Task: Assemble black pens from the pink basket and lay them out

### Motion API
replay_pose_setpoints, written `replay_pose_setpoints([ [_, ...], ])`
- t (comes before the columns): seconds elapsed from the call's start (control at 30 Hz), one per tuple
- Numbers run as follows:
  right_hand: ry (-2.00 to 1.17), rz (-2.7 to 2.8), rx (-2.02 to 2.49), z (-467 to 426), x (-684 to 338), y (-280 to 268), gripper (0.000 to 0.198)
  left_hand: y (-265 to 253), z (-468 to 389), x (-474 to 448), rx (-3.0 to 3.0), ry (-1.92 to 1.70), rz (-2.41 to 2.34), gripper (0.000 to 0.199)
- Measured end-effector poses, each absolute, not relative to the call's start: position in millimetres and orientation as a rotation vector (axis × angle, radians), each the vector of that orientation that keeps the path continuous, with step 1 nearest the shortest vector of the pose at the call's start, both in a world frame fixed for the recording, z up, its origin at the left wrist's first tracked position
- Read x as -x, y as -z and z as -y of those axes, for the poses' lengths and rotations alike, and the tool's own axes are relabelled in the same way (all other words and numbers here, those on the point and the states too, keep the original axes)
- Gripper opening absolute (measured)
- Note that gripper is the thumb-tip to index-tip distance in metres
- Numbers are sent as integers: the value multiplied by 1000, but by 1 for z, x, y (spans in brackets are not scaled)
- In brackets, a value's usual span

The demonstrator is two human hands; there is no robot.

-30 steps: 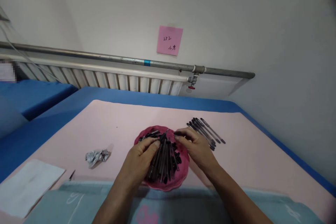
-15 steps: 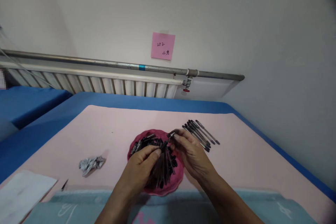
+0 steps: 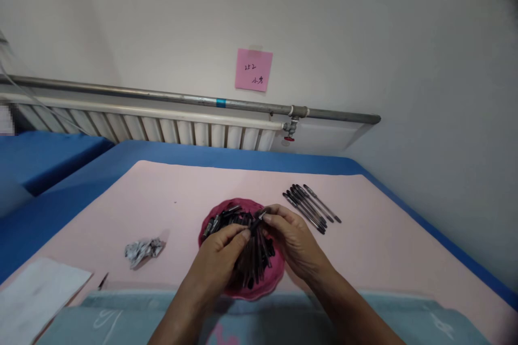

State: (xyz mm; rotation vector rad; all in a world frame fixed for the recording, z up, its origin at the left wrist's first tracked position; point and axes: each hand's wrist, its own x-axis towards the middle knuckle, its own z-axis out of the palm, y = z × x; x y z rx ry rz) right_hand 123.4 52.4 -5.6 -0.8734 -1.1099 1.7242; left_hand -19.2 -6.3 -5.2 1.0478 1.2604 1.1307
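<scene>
— Over the red dish (image 3: 272, 279) of loose black pen parts (image 3: 253, 256), a pen (image 3: 256, 222) is pinched by the left hand (image 3: 220, 259) while its tip is gripped by the right hand (image 3: 295, 242), fingers clamped; how much appears done?

— A row of finished pens (image 3: 311, 207) is laid on the pink mat (image 3: 170, 199); many parts are judged left; since half a second ago, the hands were brought closer together.

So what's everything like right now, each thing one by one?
Left hand: pinching a pen part over the dish.
Right hand: pinching the same piece.
Red dish: heaped with dark pen parts.
Finished pens: lying in a row.
Foil scrap: crumpled.
</scene>
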Motion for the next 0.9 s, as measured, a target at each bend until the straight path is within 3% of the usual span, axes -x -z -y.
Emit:
replay_pose_setpoints([
  [0.33, -1651, 1051, 912, -51, -118, 13, 16, -2, 12, 10, -1445, -1176, -1616, 27],
  [0.57, -1799, 891, 772, -45, -113, 0, 17, 1, 11, 10, -1266, -1196, -1447, 30],
  [0.67, -1781, 868, 807, -45, -113, 3, 11, 4, 9, 9, -1182, -1213, -1389, 30],
  [0.9, -1733, 891, 830, -48, -115, 5, 19, 7, 8, 9, -1137, -1231, -1359, 30],
])
